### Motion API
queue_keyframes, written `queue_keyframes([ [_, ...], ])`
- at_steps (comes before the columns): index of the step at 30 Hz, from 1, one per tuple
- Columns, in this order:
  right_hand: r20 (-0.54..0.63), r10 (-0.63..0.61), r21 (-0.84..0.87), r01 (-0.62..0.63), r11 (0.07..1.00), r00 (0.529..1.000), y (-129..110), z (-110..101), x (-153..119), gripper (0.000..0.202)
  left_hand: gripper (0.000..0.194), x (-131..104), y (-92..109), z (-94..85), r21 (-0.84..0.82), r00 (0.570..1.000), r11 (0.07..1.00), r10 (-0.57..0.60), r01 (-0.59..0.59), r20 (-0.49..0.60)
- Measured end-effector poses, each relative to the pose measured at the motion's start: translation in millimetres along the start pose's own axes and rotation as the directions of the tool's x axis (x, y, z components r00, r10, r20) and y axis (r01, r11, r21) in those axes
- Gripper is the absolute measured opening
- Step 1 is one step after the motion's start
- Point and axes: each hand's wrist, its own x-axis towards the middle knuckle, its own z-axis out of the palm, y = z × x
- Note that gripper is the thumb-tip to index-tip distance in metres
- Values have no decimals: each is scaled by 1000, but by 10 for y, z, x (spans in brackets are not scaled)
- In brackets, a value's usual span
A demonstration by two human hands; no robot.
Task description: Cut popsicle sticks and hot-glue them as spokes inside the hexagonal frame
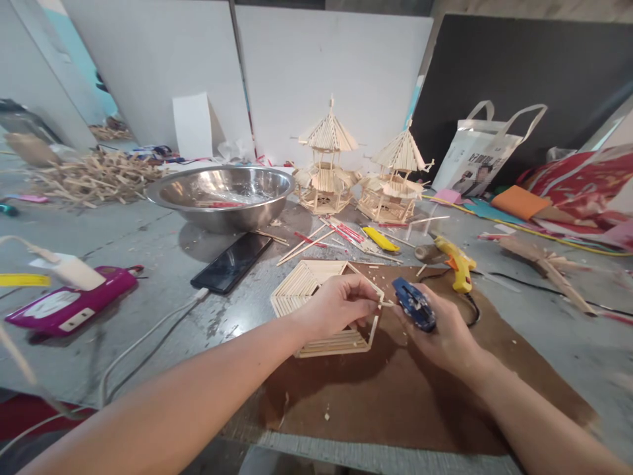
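A hexagonal frame of thin wooden sticks (pixel 291 290), partly filled with rows of sticks, lies in front of me, its middle hidden behind my left hand. My left hand (pixel 346 303) is over its right side, fingers pinched on a thin wooden stick (pixel 388 304) that points right. In my right hand (pixel 440 330) is a dark blue hand tool (pixel 414 303), its exact kind unclear. The tool's near end is close to the stick's tip; whether they touch is hidden by my fingers.
A brown mat (pixel 346 402) lies beneath the work. Beyond are a yellow glue gun (pixel 457 262), a yellow cutter (pixel 380 239), loose sticks (pixel 309 245), two stick pavilions (pixel 329 165) and a steel bowl (pixel 222 191). At left are a phone (pixel 233 262) on a cable and a purple power strip (pixel 74 303).
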Motion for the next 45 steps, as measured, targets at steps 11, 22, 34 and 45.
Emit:
queue_keyframes([
  [11,237,-45,71,29,997,970,-108,-49,44,35,13,-37,92,-112,323,930,946,-146,32,336],
  [22,28,324,-355,-294,888,946,227,6,87,42,21,38,8,-160,-54,970,981,-175,187,168],
  [34,58,242,-498,-182,848,969,225,-41,114,40,17,68,-20,-151,-81,987,987,-128,136,98],
  [45,116,209,-519,-120,846,971,184,-25,104,43,17,52,2,-120,101,994,993,-72,65,76],
])
